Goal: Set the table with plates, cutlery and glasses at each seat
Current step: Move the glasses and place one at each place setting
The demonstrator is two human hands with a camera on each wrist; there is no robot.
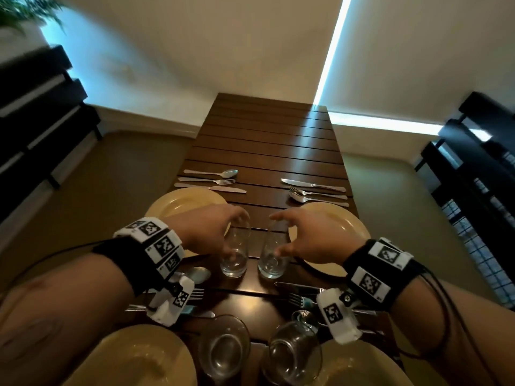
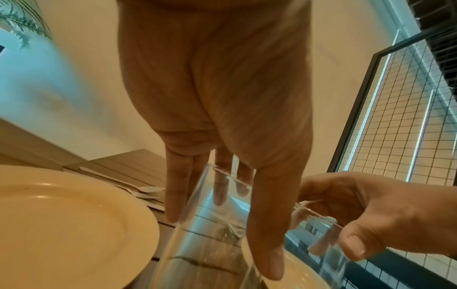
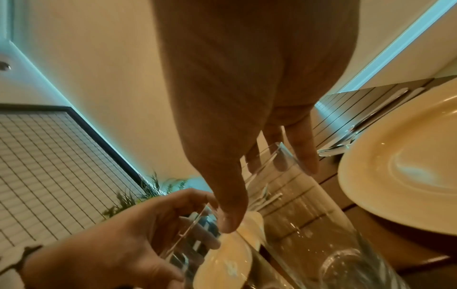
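Note:
Two tall clear glasses stand side by side mid-table between two cream plates. My left hand (image 1: 234, 232) curls round the left glass (image 1: 235, 257), thumb on the near side and fingers over the far rim. My right hand (image 1: 278, 234) holds the right glass (image 1: 271, 260) the same way. The left wrist view shows my left hand (image 2: 222, 205) around its glass (image 2: 210, 244). The right wrist view shows my right hand (image 3: 272, 185) around its glass (image 3: 309, 224). The far left plate (image 1: 178, 201) and far right plate (image 1: 342, 227) each have cutlery beyond them.
Two nearer plates (image 1: 133, 358) (image 1: 362, 369), two more glasses (image 1: 224, 346) (image 1: 292, 352) and cutlery (image 1: 298, 296) lie close to me. The slatted brown table (image 1: 267, 129) runs on bare beyond the far cutlery. Dark chairs stand at left (image 1: 41, 112) and right (image 1: 479, 162).

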